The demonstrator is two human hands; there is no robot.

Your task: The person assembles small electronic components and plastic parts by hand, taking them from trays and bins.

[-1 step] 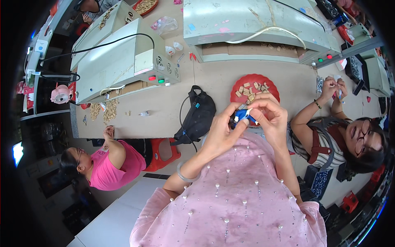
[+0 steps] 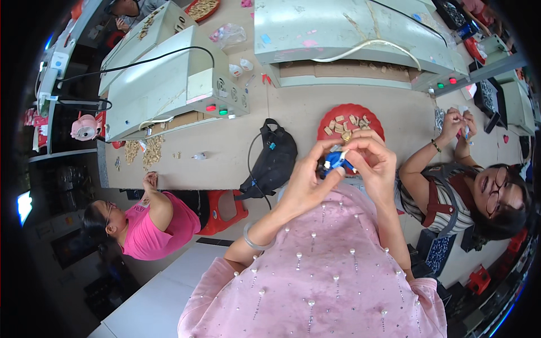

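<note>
Close in front of my chest, a small blue figure-like piece (image 2: 335, 161) with black and cream-coloured parts sits between my two hands. My left hand (image 2: 305, 179) is closed on it from the left, thumb along its lower side. My right hand (image 2: 374, 163) pinches its right side with thumb and curled fingers. Just beyond the fingertips lies a red scalloped tray (image 2: 328, 119) with several small tan pieces (image 2: 353, 120) in it. The fingers cover part of the blue piece, so its exact kind is unclear.
A black bag (image 2: 274, 155) lies on the table (image 2: 225, 146) to the left. Pale green machines (image 2: 349, 34) stand at the back. One co-worker in pink (image 2: 160, 228) sits left; another in stripes (image 2: 445, 194) works at right. Tan pieces (image 2: 152, 151) are heaped at far left.
The surroundings have shifted very slightly to the right in view. Both hands keep the same hold on the blue piece.
</note>
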